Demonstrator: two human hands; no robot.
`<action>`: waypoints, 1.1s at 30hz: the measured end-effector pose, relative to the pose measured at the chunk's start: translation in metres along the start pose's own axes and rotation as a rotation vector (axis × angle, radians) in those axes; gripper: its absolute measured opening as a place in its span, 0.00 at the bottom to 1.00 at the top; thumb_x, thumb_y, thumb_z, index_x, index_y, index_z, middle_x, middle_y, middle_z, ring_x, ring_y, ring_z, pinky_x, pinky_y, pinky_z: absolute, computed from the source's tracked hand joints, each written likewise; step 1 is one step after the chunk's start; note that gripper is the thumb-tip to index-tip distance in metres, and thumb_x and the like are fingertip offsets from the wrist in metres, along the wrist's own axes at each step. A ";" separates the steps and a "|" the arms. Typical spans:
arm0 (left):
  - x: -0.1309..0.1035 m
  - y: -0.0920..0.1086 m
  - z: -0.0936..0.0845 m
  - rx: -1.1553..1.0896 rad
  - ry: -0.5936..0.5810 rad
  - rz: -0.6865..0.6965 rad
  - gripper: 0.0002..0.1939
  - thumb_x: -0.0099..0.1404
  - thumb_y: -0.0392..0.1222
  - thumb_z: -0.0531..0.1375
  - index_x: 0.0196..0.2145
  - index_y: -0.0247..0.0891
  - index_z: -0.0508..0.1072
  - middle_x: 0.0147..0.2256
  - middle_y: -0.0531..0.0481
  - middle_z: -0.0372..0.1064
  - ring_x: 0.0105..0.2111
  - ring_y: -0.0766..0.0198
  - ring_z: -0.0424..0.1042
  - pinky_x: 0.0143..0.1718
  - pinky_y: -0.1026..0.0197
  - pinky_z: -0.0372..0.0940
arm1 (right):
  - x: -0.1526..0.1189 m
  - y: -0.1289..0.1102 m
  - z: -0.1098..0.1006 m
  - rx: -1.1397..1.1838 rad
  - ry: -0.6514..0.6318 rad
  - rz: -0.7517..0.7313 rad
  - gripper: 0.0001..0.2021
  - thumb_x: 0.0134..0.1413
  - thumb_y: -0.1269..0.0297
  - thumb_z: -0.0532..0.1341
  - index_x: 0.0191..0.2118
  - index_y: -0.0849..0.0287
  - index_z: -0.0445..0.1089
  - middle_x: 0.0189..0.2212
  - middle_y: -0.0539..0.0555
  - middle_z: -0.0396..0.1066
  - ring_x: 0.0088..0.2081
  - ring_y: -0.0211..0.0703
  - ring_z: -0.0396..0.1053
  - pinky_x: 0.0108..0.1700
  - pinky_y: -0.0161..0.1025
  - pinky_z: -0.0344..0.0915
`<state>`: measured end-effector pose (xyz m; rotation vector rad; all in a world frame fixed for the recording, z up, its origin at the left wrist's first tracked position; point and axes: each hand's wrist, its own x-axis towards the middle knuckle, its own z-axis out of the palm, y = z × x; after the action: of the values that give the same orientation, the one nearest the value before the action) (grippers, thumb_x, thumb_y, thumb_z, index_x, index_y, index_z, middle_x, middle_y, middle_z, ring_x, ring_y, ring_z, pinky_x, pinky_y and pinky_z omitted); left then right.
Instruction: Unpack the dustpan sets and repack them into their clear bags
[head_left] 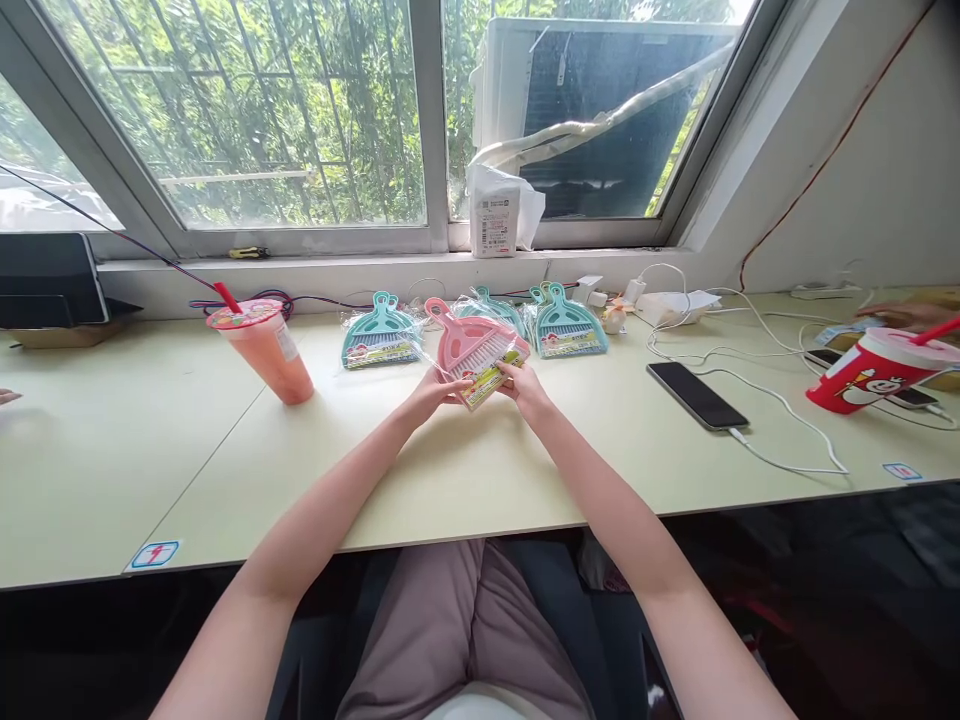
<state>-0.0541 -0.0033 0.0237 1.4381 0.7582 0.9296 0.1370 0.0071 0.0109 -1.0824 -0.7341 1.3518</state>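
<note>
Between both my hands is a pink mini dustpan and brush set (475, 342), wrapped in clear plastic with a yellow-green label along its lower edge. My left hand (433, 393) grips its lower left corner, thumb on top. On the label's right side my right hand (523, 388) pinches the pack. The set is tilted, with its handle pointing up and left. Behind it lie several turquoise dustpan sets in similar wrapping: one on the left (382, 332), one partly hidden behind the pink one (489, 307), and overlapping ones on the right (568, 322).
A tall drink cup (266, 345) with a red straw stands left. To the right are a black phone (697, 395) on a white cable and a red cup (862, 375). A co-worker's hand (911, 315) shows at far right, another person's fingers (9, 396) at far left.
</note>
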 end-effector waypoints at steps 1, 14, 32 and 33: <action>0.000 0.000 0.001 0.004 -0.008 -0.001 0.34 0.50 0.49 0.71 0.54 0.37 0.71 0.48 0.39 0.74 0.44 0.49 0.75 0.38 0.52 0.72 | -0.001 0.001 0.000 0.005 0.008 0.007 0.09 0.51 0.72 0.63 0.39 0.57 0.67 0.31 0.50 0.76 0.30 0.39 0.74 0.37 0.40 0.76; 0.002 -0.006 -0.003 0.005 0.048 0.036 0.42 0.47 0.43 0.70 0.59 0.40 0.64 0.50 0.39 0.72 0.47 0.46 0.72 0.36 0.55 0.69 | 0.004 -0.003 0.002 0.003 0.053 0.073 0.08 0.62 0.57 0.53 0.40 0.54 0.65 0.32 0.50 0.72 0.30 0.39 0.73 0.35 0.40 0.75; 0.002 0.000 -0.011 -0.032 0.069 0.037 0.40 0.45 0.46 0.72 0.55 0.38 0.69 0.49 0.37 0.73 0.45 0.45 0.73 0.35 0.53 0.69 | -0.005 -0.006 0.003 -0.020 -0.174 -0.132 0.17 0.45 0.68 0.65 0.43 0.51 0.65 0.39 0.47 0.75 0.37 0.40 0.75 0.44 0.42 0.75; 0.002 0.001 -0.011 -0.027 0.067 0.037 0.40 0.45 0.46 0.72 0.55 0.38 0.69 0.49 0.37 0.73 0.46 0.45 0.73 0.36 0.53 0.70 | -0.005 -0.005 0.004 -0.017 -0.158 -0.137 0.17 0.45 0.68 0.65 0.43 0.51 0.65 0.39 0.47 0.75 0.37 0.40 0.75 0.45 0.43 0.75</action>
<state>-0.0629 0.0030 0.0248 1.4074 0.7675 1.0170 0.1347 0.0032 0.0175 -0.9285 -0.9204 1.3254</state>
